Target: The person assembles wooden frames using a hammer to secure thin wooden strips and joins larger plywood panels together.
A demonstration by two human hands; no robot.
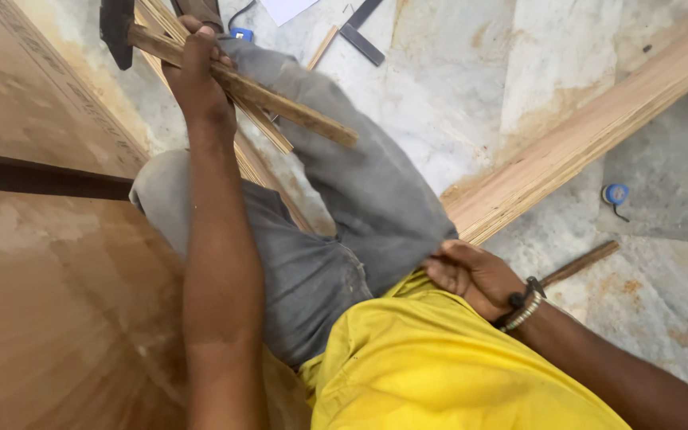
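Note:
My left hand [198, 70] reaches up to the top left and is closed around the wooden handle of a hammer [280, 103]. The hammer's dark head [115, 32] points toward the plywood, and thin wooden strips [268, 131] lie just under the handle. My right hand [471, 275], with a bracelet on the wrist, rests with curled fingers against my grey trousers [360, 191], next to the near end of a long pale plank [599, 127]. Nothing shows inside its fingers. My yellow shirt [431, 358] fills the bottom of the view.
Large brown plywood sheets [49, 302] cover the left side, split by a dark gap. On the stained stone floor lie a blue tape measure [615, 193], a wooden stick [579, 264], a metal try square [360, 32] and a white sheet [284, 8].

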